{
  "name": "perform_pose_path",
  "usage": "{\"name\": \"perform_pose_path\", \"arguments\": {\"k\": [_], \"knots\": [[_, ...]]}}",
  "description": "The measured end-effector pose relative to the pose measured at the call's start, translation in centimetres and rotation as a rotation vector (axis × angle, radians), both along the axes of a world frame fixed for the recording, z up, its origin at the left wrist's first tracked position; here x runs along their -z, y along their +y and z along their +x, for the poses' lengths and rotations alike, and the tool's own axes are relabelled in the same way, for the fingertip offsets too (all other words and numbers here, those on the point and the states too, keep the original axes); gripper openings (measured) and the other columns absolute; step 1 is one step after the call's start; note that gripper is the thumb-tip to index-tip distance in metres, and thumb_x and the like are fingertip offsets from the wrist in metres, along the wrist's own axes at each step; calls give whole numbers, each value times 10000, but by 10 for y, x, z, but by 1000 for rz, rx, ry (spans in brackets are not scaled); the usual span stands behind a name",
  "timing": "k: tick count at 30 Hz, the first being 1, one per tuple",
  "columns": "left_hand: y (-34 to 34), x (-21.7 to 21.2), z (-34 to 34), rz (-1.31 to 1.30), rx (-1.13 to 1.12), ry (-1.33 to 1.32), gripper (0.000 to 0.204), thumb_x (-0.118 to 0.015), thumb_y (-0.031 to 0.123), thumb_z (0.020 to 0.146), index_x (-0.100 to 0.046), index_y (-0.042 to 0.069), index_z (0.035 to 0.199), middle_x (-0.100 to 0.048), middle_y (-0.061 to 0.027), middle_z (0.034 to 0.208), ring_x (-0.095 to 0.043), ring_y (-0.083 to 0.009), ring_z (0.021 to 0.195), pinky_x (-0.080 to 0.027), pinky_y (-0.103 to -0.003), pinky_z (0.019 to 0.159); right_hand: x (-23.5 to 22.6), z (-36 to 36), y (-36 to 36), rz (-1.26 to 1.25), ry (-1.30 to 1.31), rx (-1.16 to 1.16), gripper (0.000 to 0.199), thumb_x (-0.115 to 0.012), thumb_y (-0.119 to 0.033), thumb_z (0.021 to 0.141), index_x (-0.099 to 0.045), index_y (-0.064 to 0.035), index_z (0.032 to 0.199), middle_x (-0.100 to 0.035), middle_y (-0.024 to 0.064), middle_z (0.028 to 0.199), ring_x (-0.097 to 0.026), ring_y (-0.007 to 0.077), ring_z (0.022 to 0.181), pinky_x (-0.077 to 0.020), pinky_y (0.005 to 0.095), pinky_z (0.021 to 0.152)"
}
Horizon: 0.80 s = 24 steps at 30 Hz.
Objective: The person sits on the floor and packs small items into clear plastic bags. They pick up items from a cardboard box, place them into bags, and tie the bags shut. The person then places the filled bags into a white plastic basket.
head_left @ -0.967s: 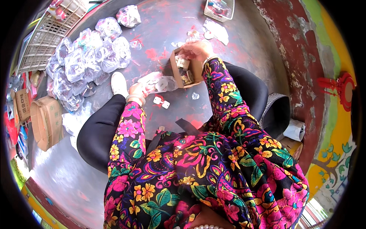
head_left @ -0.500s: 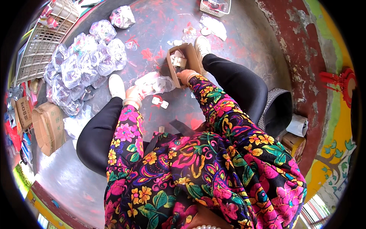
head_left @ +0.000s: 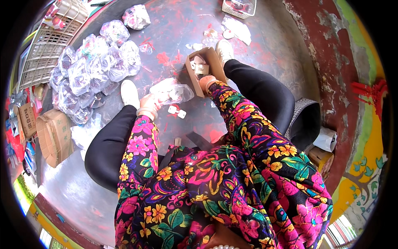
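Note:
My left hand (head_left: 149,103) is closed on the near edge of a clear plastic bag (head_left: 180,93), which lies out to the right over the floor with whitish contents showing through. My right hand (head_left: 207,82) reaches over the near edge of an open cardboard box (head_left: 216,63). Its fingers go down inside, so what they touch is hidden. In the box lie pale pieces and a cream-coloured item (head_left: 202,69), too small to name. Just below the bag, a small white two-part item with red between its halves (head_left: 177,111) rests on the floor.
Several filled clear bags (head_left: 96,68) are heaped at the left, beside a tall white plastic basket (head_left: 46,49). A brown carton (head_left: 54,137) stands nearer. A small white basket (head_left: 239,8) and a white sheet (head_left: 237,29) lie beyond my right shoe. A checked-rim container (head_left: 299,118) is by my right leg.
The whole view has shifted slightly to the right. The clear bag looks a little more spread out from my left hand. My right hand stays at the box.

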<state>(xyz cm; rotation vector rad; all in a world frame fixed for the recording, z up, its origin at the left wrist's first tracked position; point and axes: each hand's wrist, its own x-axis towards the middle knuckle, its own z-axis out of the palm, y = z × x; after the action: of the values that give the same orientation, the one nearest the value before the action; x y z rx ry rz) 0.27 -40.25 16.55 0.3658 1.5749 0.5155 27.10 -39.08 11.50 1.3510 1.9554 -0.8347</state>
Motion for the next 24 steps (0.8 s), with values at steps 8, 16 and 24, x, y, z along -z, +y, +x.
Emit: {"name": "perform_pose_path", "arguments": {"k": [8,16,24], "knots": [[0,0,-1,9,-11,-8,223,-383,145,856,-435,-11,1007,-574,-146,709,-552,-217,523,-416,-264,396,-31,7,11,-5,129,6,448,-557,-95,711,-478,-133,1150,-582,147,1009,-556,287,957,-446,367,787],[6,9,-2,-12,-11,-17,226,-389,151,859,-436,-8,1012,-578,-154,702,-541,-211,498,-401,-253,382,-82,27,55,-179,209,82,503,-687,-79,557,-539,-57,1037,-618,101,807,-616,227,625,-489,320,540],[6,12,1,21,-24,-37,239,-407,165,851,-450,-9,1010,-593,-154,740,-556,-199,509,-417,-257,388,-154,50,44,-252,457,661,448,-587,2,623,-507,-99,1053,-540,47,643,-524,107,478,-408,234,392]]}}
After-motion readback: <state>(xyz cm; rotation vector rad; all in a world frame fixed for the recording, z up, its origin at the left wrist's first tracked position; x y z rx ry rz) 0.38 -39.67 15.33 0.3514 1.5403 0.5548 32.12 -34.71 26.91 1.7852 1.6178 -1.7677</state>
